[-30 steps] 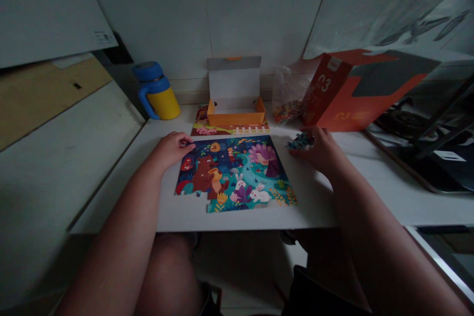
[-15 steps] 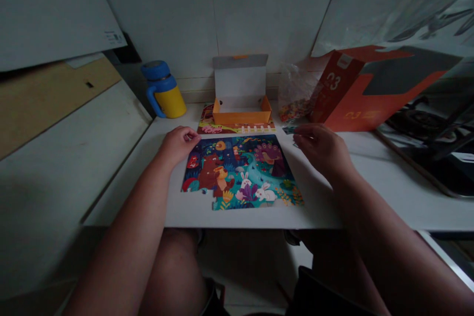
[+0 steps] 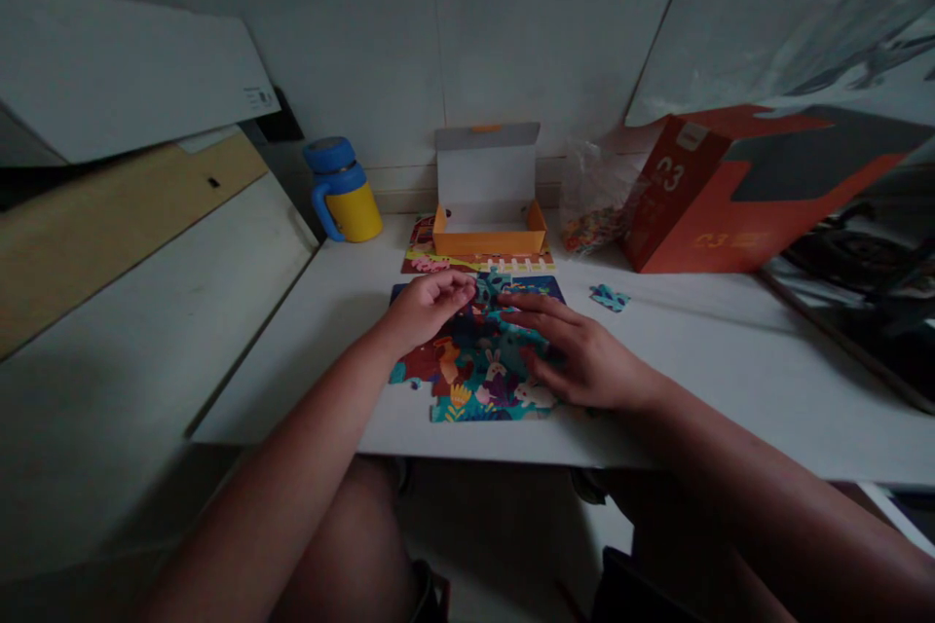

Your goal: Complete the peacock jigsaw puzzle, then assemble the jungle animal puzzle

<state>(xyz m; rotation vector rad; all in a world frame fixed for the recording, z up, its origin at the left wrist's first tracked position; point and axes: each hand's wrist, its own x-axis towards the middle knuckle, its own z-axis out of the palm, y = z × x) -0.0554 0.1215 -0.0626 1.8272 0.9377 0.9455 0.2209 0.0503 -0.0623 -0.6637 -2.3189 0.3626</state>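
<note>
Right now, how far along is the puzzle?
Mostly done: the puzzle shows a joined picture on the table. In hand: the left hand curls at its top-left part, and the right hand lies flat on its right side. Left: a gap at the bottom-left corner, and loose pieces lie apart to the right.

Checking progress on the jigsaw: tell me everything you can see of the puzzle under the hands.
The jigsaw puzzle lies flat on the white table, a colourful, cardboard-looking picture with rabbits and flowers. Its lower left corner is stepped, with pieces missing. The left hand rests curled on its upper edge; the right hand lies flat on its right half.
</note>
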